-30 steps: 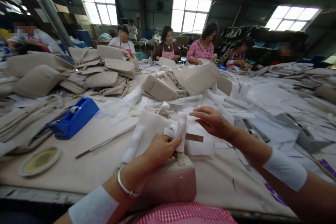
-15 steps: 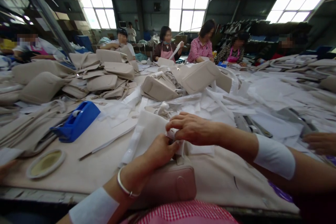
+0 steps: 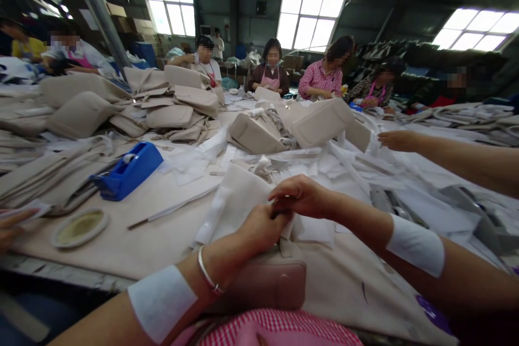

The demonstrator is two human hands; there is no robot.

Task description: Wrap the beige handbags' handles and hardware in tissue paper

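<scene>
A beige bag (image 3: 279, 281) lies at the table's front edge, close to my apron. My left hand (image 3: 263, 227) is closed at its top, above the strap; what its fingers pinch is hidden. Touching it from the right, my right hand (image 3: 298, 194) has bent fingers pressed together, and anything between them is too small to make out. White foam sheet (image 3: 231, 200) stands up from the bag just behind and left of my hands.
A blue tape dispenser (image 3: 132, 170), a brush (image 3: 174, 208) and a round dish (image 3: 80, 228) lie left. Bags are piled behind (image 3: 320, 121). Grey dispensers (image 3: 391, 203) stand right. A co-worker's arm (image 3: 446, 151) reaches in from the right, and another person's hand shows at the left edge.
My hands have come closer together, and the white piece between them no longer shows. A co-worker's arm has reached further in at the right. The view has turned slightly left.
</scene>
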